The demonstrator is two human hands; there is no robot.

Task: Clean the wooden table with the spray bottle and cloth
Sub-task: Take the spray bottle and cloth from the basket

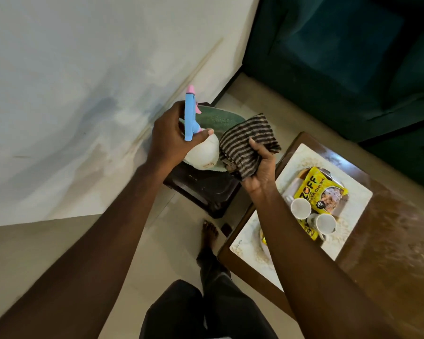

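Spray bottle and cloth are both off the table, held up over a dark stool beside it. The left hand is clamped round the bottle's neck. Its thumb lies across the white body and the blue-and-pink spray head stands up past the fingers, a hold that looks better suited to carrying than to pulling the trigger. The right hand grips the folded striped cloth from below, fingers curled into it, so a flat face is ready for wiping. Under the bottle, on the stool, lies a green dish. Out to the right stands the wooden table, its top streaky. A white tray lies along the table's edge nearest the hands, carrying two white cups and a yellow packet. These would likely need shifting before that corner can be wiped.
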